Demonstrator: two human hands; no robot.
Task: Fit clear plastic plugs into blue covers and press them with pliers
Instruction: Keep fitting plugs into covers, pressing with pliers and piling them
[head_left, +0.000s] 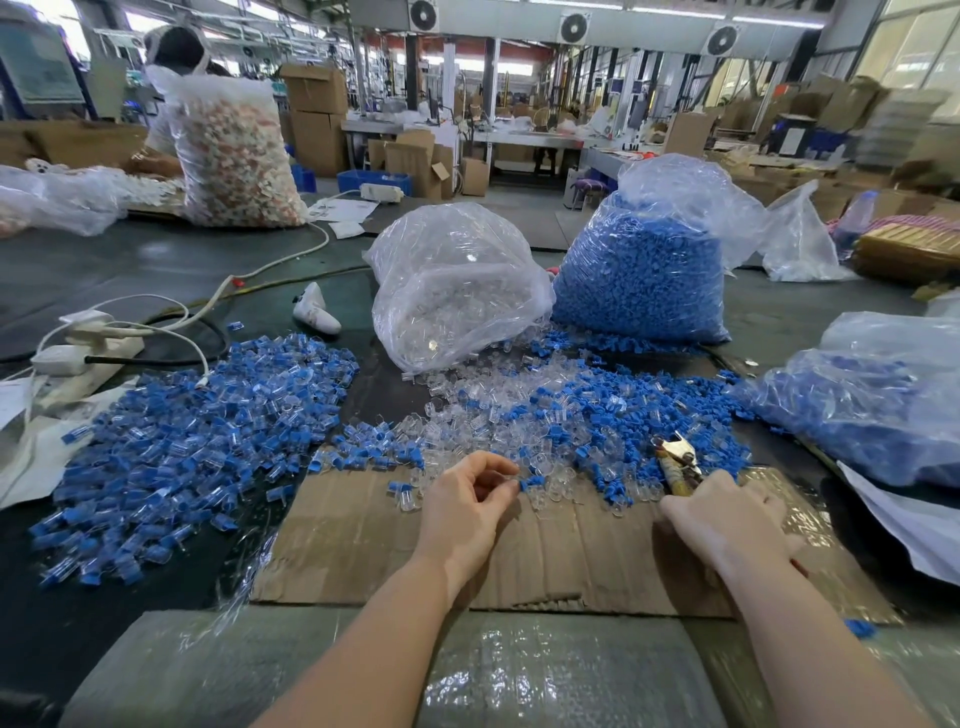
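My left hand (467, 499) hovers over the cardboard sheet (363, 540), its fingertips pinching a small clear plastic plug (503, 475) at the edge of the loose pile. My right hand (727, 514) grips the handles of the pliers (675, 457), whose metal jaws point up and away over the mixed heap. Loose clear plugs (488, 415) and blue covers (649, 405) lie mixed in front of both hands. A large heap of assembled blue-and-clear pieces (197, 447) spreads to the left.
A bag of clear plugs (457, 280) and a bag of blue covers (649, 270) stand behind the pile. Another bag of blue parts (872, 405) lies at right. Power strips and white cables (88, 343) sit at left. A person (171, 104) works at the far left.
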